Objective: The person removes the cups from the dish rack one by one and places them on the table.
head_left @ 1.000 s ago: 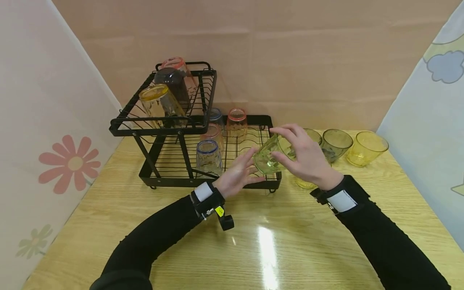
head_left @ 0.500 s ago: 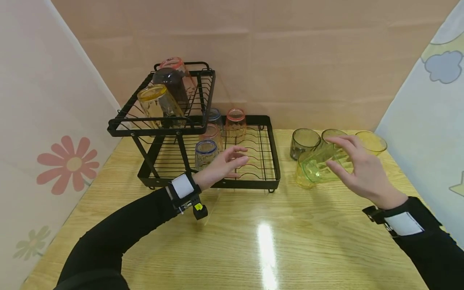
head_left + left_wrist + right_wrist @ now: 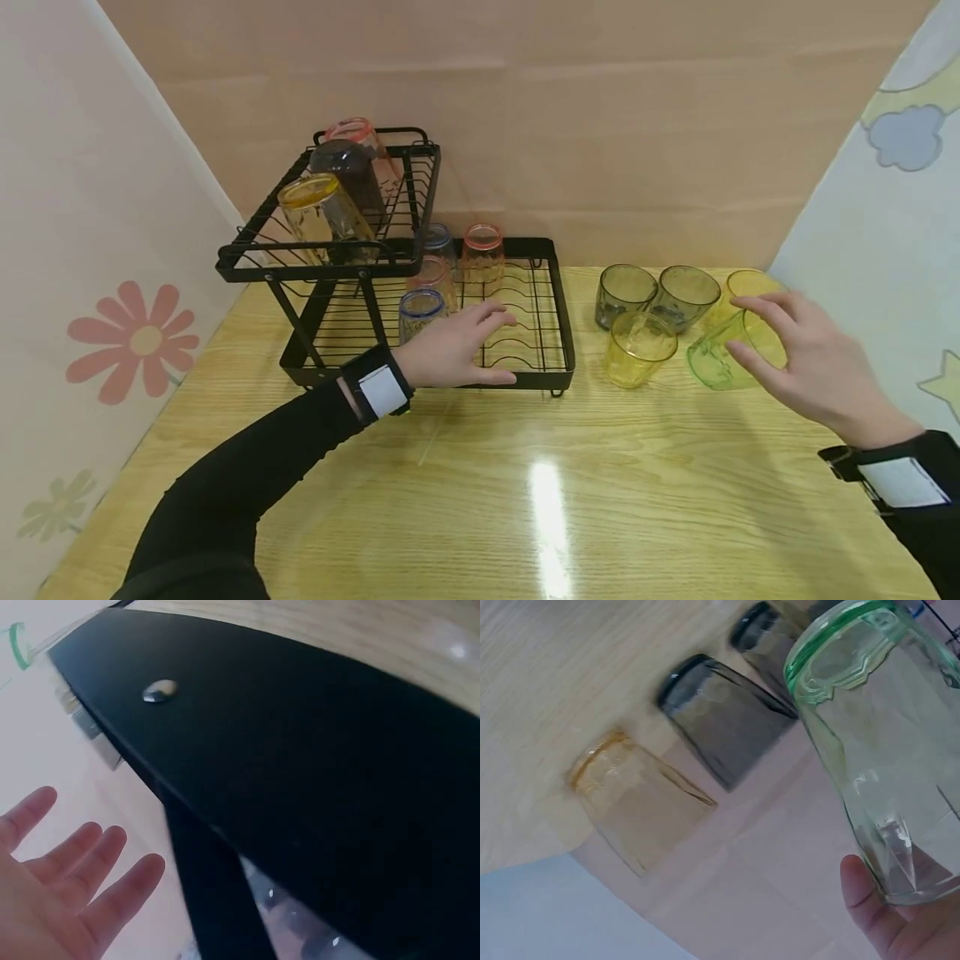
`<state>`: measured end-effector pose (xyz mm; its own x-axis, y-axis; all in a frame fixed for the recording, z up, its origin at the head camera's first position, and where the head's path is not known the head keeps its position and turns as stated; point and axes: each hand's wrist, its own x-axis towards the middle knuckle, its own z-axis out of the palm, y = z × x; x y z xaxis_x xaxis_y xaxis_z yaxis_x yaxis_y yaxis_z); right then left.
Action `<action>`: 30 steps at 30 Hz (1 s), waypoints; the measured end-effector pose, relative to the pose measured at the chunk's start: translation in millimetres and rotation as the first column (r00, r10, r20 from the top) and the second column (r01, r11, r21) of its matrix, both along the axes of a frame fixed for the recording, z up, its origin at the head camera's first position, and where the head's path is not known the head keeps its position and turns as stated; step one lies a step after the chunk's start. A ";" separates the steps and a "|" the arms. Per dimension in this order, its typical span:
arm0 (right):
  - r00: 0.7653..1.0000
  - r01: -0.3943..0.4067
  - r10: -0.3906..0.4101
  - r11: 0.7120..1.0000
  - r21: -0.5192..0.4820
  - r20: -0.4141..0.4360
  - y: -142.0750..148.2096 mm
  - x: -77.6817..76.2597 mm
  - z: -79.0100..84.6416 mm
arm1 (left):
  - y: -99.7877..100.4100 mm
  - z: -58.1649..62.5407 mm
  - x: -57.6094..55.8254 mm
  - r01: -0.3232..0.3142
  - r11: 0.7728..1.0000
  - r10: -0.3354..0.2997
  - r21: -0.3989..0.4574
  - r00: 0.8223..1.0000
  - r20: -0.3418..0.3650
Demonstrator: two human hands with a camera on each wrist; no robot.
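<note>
My right hand (image 3: pixel 825 362) grips a clear green drinking glass (image 3: pixel 723 358) at the right of the table, thumb and fingers around its side. The right wrist view shows the green glass (image 3: pixel 885 772) held tilted, its thick base pointing towards the table. Over the front edge of the black dish rack (image 3: pixel 517 382), my left hand (image 3: pixel 453 342) reaches with fingers spread and holds nothing. In the left wrist view its fingers (image 3: pixel 120 900) are loosely extended beside the rack's black side (image 3: pixel 285 735). A blue-rimmed glass (image 3: pixel 422 308) stands upside down right behind this hand.
Beside the green glass stand a yellow glass (image 3: pixel 637 350), two grey-green glasses (image 3: pixel 625 296) and another yellow one (image 3: pixel 738 287), mouths up. Several upturned glasses, one pink-rimmed (image 3: pixel 483 254), fill part of the lower rack. The upper tier (image 3: pixel 322 271) holds three glasses, one amber (image 3: pixel 326 221).
My right hand has carried the green glass from the rack's right end out to the right, past the front yellow glass. My left hand has let go of it and drawn back left.
</note>
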<state>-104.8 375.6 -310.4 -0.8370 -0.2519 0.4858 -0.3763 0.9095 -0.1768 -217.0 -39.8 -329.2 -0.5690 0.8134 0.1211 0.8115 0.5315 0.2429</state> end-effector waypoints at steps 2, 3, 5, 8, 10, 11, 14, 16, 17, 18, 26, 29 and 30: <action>0.999 0.019 -0.021 0.999 0.030 0.035 2.0 -4.3 -5.2 | -1.8 -1.3 0.6 0.010 1.000 -0.011 -0.026 0.999 -0.043; 0.998 0.029 -0.032 0.999 0.041 0.058 2.8 -6.7 -7.6 | -2.6 -2.1 0.4 0.009 0.999 -0.012 -0.039 0.997 -0.070; 0.992 0.049 -0.055 0.997 0.058 0.116 4.4 -12.3 -12.6 | -3.6 -2.6 -0.4 -0.003 0.998 -0.003 -0.056 0.994 -0.113; 0.977 0.075 -0.090 0.994 0.083 0.196 5.6 -20.7 -18.9 | -4.2 -2.9 -4.2 -0.033 0.997 0.019 -0.070 0.982 -0.186; 0.966 0.088 -0.110 0.991 0.101 0.236 5.7 -25.6 -22.8 | -3.3 -2.8 -8.1 -0.054 0.995 0.034 -0.079 0.970 -0.239; 0.961 0.095 -0.121 0.989 0.116 0.248 5.1 -27.8 -24.4 | -2.2 -2.4 -10.1 -0.063 0.995 0.040 -0.080 0.964 -0.263; 0.955 0.092 -0.131 0.984 0.154 0.266 2.4 -33.3 -29.4 | 2.5 0.3 -14.3 -0.088 0.992 0.055 -0.092 0.949 -0.311; 0.953 0.090 -0.135 0.981 0.173 0.271 0.9 -36.3 -32.8 | 7.1 2.4 -16.0 -0.110 0.988 0.067 -0.111 0.942 -0.330; 0.953 0.086 -0.134 0.980 0.180 0.273 0.5 -37.5 -34.4 | 9.6 3.7 -16.3 -0.121 0.986 0.076 -0.116 0.940 -0.333; 0.952 0.083 -0.132 0.980 0.182 0.276 0.3 -38.5 -36.1 | 11.8 4.9 -16.6 -0.136 0.983 0.085 -0.127 0.936 -0.342; 0.945 0.086 -0.138 0.979 0.184 0.297 1.5 -46.5 -46.7 | 20.5 12.8 -16.8 -0.228 0.962 0.158 -0.153 0.915 -0.370; 0.941 0.082 -0.136 0.980 0.184 0.309 1.2 -49.0 -48.0 | 20.3 14.0 -17.5 -0.247 0.956 0.176 -0.155 0.913 -0.367; 0.941 0.080 -0.135 0.979 0.186 0.310 1.0 -49.9 -48.2 | 20.3 14.2 -17.6 -0.251 0.955 0.180 -0.157 0.912 -0.368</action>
<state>-154.6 376.6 -358.6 -0.9674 -0.2065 0.1469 -0.2237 0.9682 -0.1118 -234.6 -19.5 -315.0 -0.6843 0.7031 0.1931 0.6852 0.7107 -0.1593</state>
